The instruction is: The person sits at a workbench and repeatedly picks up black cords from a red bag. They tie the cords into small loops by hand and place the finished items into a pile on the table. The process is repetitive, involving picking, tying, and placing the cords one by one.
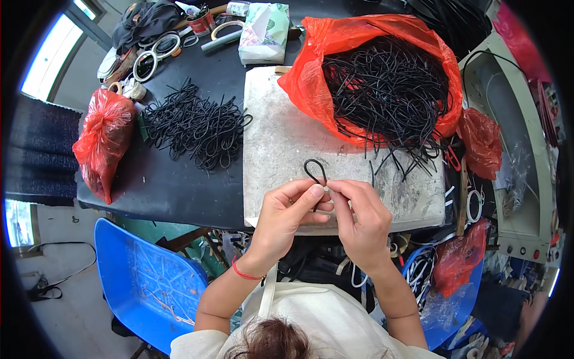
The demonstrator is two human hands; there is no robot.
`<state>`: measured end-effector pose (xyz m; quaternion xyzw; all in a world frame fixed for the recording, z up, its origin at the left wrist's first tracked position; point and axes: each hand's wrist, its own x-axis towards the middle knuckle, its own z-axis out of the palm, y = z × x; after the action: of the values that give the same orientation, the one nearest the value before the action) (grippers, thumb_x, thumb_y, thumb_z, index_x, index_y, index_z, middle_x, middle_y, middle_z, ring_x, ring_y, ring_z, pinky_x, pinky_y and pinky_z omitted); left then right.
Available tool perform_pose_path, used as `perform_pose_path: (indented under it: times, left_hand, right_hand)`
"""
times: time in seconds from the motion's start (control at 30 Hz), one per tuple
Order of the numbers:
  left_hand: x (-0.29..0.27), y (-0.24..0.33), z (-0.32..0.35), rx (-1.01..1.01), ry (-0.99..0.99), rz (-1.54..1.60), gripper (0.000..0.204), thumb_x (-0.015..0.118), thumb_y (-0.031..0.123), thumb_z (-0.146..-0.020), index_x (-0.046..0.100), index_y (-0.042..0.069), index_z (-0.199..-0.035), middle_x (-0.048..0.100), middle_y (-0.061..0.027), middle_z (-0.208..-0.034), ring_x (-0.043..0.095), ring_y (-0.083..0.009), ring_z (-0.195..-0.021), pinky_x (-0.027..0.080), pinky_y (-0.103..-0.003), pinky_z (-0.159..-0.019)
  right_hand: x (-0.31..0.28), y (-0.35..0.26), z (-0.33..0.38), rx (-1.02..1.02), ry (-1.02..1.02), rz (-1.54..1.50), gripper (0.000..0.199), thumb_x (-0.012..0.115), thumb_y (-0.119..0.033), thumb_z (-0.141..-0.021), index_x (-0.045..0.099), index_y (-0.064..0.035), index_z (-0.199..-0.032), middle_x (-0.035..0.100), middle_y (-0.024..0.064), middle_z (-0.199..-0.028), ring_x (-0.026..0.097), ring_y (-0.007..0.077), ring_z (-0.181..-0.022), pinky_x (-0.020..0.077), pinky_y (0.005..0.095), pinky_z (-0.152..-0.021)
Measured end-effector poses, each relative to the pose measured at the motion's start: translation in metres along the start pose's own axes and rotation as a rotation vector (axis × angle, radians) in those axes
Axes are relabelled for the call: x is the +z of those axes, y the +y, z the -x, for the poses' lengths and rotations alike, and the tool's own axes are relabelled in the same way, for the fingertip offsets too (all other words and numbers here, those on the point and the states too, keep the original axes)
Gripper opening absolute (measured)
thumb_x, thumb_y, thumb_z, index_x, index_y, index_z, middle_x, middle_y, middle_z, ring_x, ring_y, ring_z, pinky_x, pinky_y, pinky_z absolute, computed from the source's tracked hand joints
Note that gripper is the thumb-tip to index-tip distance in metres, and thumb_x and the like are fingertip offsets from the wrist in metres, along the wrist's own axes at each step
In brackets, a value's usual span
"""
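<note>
We saw a black table point(179, 185) filling the upper middle of the frame, with a grey board point(281, 149) lying on its right half. On the board's upper right sat a red bag point(311, 78), open and full of black cords point(388, 90), some spilling onto the board below it. Left of the board lay a pile of looped cords point(194, 125), and at the table's left edge a smaller tied red bag point(101, 140). A blue chair point(143, 281) stood at the lower left. Along the top edge we noted a tissue pack point(263, 33) and tape rolls point(156, 54).

At the centre, over the board's lower edge, our left hand point(287, 212) and right hand point(359, 218) met, fingertips touching. Both were pinched together on a single cord point(315, 170), bent into a small loop that stood up just above the thumbs; its lower end ran down between the hands. The left thumb and forefinger clamped the cord at the loop's base, and the right fingers closed on it just beside them. A red band point(246, 275) circled the left wrist.
</note>
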<state>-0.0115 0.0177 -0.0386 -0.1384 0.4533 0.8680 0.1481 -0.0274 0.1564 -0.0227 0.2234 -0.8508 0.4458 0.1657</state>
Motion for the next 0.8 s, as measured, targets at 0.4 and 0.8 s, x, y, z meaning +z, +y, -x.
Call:
perform_pose_path:
  times: [0.4,0.8]
  left_hand:
    - [-0.002,0.001,-0.001,0.131,0.016,0.014,0.014,0.054,0.012,-0.088,0.058,0.001,-0.097,0.061,-0.0036,-0.09,0.057,-0.0081,-0.077,0.049,-0.027,-0.074]
    - [-0.008,0.018,0.004,-0.144,-0.138,-0.062,0.017,0.056,0.015,-0.088,0.06,0.0,-0.092,0.061,-0.0043,-0.082,0.058,-0.0097,-0.075,0.05,-0.024,-0.07]
  right_hand:
    - [-0.007,0.006,0.007,0.119,-0.041,-0.079,0.019,0.065,0.003,-0.071,0.058,-0.0009,-0.088,0.059,0.0089,-0.075,0.055,0.0237,-0.063,0.0451,0.0318,-0.056]
    - [-0.009,0.008,-0.002,-0.194,-0.064,0.147,0.019,0.066,0.002,-0.069,0.059,-0.0015,-0.087,0.055,0.0081,-0.077,0.054,0.0239,-0.068,0.0442,0.0323,-0.056]
